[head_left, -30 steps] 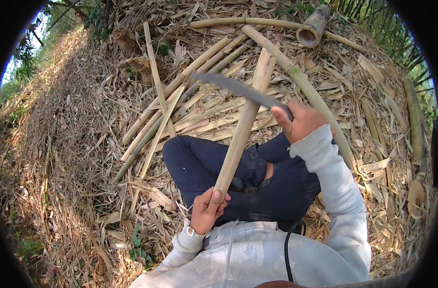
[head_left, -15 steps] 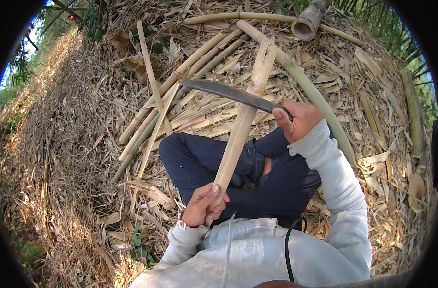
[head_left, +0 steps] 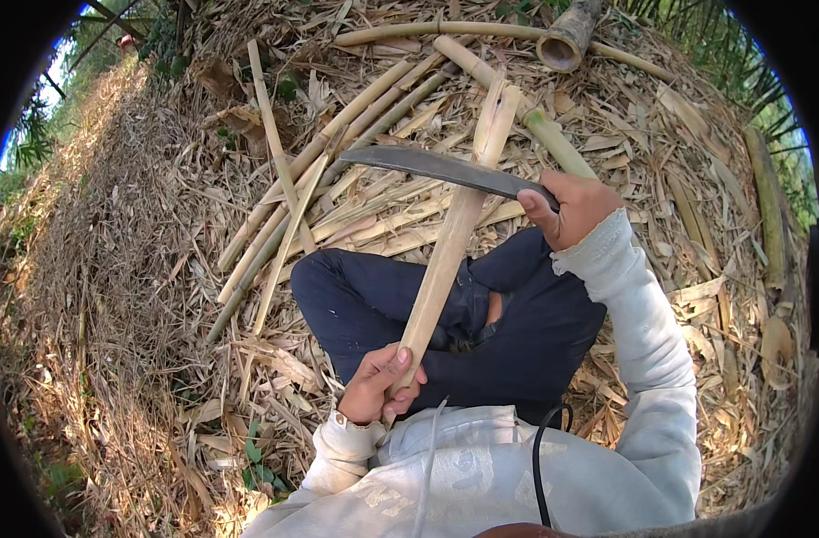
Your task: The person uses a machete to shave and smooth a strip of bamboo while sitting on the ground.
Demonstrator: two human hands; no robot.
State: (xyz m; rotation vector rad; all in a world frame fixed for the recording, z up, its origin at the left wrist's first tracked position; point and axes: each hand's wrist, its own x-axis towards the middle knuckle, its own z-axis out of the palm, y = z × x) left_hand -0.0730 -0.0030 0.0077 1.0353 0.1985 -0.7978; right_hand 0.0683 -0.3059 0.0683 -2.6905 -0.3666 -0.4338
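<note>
My left hand (head_left: pixel 382 384) is closed round the near end of a split bamboo strip (head_left: pixel 445 266), low in front of my body. The strip slants away up and to the right over my crossed legs, and its far part looks cut or notched. In my right hand (head_left: pixel 582 211) is a machete (head_left: pixel 445 169) with a dark, slightly curved blade. Its handle is mostly hidden by my fingers. The blade lies across the upper part of the strip and points left; whether its edge bites into the wood I cannot tell.
Several bamboo poles (head_left: pixel 329 143) and pale split strips (head_left: pixel 400 224) lie on the leaf litter ahead and to the left. A thicker green-tinged pole (head_left: pixel 557 143) lies beyond my right hand. At the far right rests a hollow bamboo section (head_left: pixel 562 49). Dry grass (head_left: pixel 113 260) covers the slope on the left.
My right hand and the machete have shifted slightly to the right, and the blade shows more of its broad side. My left hand keeps its hold on the bamboo strip in nearly the same place.
</note>
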